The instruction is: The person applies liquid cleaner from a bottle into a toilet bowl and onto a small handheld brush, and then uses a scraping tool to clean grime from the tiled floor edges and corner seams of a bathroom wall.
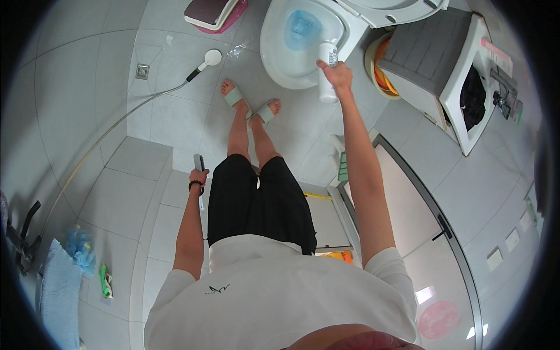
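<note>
My right hand [339,78] grips a white plastic bottle [327,92] that bears writing. The bottle's nozzle end points towards the bowl of a white toilet [271,57], over its near right rim. Blue liquid [302,29] lies in the bottom of the bowl, and the lid [398,6] and seat are raised. Down at my left side, my left hand [199,176] holds a grey-and-white scrubbing brush [197,161] with dark bristles. Part of its handle is hidden by my hand and wrist.
A hand shower [212,57] lies on the tiled floor, its hose running left to the wall. Near it are a floor drain [141,71] and a waste bin [210,13]. On the right stand a washbasin cabinet [420,48], a basin [453,100] holding dark cloth, and a glass door [415,197].
</note>
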A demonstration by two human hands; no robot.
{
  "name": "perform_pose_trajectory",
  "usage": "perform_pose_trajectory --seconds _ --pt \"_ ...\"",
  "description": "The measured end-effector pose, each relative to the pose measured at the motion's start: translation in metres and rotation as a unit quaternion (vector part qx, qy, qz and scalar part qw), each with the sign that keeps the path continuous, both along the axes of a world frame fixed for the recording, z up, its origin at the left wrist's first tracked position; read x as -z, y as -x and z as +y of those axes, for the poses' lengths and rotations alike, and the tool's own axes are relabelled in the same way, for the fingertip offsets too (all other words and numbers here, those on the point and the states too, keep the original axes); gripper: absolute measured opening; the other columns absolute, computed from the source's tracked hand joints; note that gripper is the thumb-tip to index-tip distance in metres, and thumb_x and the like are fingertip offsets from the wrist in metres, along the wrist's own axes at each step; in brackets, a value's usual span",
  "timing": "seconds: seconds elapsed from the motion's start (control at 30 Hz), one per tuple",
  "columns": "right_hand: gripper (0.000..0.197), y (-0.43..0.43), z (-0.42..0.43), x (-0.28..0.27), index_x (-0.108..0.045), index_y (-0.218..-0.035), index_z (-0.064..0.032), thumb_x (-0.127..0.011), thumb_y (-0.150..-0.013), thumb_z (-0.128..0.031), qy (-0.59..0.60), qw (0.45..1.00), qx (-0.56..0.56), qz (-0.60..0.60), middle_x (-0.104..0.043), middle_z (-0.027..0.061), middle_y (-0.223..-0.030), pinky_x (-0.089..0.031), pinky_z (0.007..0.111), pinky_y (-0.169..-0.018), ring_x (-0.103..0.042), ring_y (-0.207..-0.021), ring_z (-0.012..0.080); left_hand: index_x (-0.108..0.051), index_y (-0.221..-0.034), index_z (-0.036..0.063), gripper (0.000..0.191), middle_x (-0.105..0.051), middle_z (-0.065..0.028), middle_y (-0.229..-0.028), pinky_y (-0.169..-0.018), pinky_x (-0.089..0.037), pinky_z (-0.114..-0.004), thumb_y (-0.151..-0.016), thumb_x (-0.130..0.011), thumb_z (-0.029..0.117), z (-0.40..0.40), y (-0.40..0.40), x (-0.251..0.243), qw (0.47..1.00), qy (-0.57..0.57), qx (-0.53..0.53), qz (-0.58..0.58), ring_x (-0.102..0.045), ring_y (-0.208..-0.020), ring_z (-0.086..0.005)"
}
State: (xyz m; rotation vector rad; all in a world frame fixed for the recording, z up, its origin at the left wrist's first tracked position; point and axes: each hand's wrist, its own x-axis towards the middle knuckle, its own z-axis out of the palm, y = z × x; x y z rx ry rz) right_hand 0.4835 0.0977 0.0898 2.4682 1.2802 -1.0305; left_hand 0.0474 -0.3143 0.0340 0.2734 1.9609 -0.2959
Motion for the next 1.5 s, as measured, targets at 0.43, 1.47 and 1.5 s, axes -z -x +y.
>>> perform_pose_trajectory --seconds 0.43,1.47,1.5 --pt "0.065 -0.003 -0.080 0.000 -0.048 -0.118 0.0011 -0.075 -0.074 -0.039 -0.249 0.958 0.019 0.139 -0.067 0.0193 -0.094 -0.052 0.039 -0.075 -0.067 -0.084 0.0311 -0.052 -0.110 0.0005 0.057 -0.064 -0.0258 -0.097 -0.082 -0.049 -0.050 -0.069 -0.070 0.035 0.052 -0.016 0.012 0.991 -0.063 0.074 0.097 -0.061 -0.094 -0.0449" --pt "0.057 0.041 -0.158 -0.252 -0.048 -0.120 0.0005 -0.076 -0.072 -0.014 -0.545 0.816 0.118 0.148 -0.057 0.0166 -0.107 -0.045 0.040 -0.084 -0.056 -0.101 0.0340 -0.052 -0.082 -0.0020 0.058 -0.061 -0.0173 -0.079 -0.065 -0.050 -0.046 -0.058 -0.083 0.041 0.306 -0.329 -0.412 0.714 -0.642 0.278 0.015 -0.061 -0.075 -0.0361" --pt "0.059 0.043 -0.161 -0.260 -0.046 -0.121 0.0006 -0.076 -0.072 -0.014 -0.569 0.802 0.127 0.126 -0.057 0.0172 -0.108 -0.045 0.041 -0.085 -0.055 -0.102 0.0347 -0.052 -0.082 -0.0027 0.058 -0.062 -0.0176 -0.078 -0.065 -0.050 -0.046 -0.058 -0.084 0.040 0.304 -0.332 -0.417 0.698 -0.660 0.274 0.032 -0.061 -0.074 -0.0364"
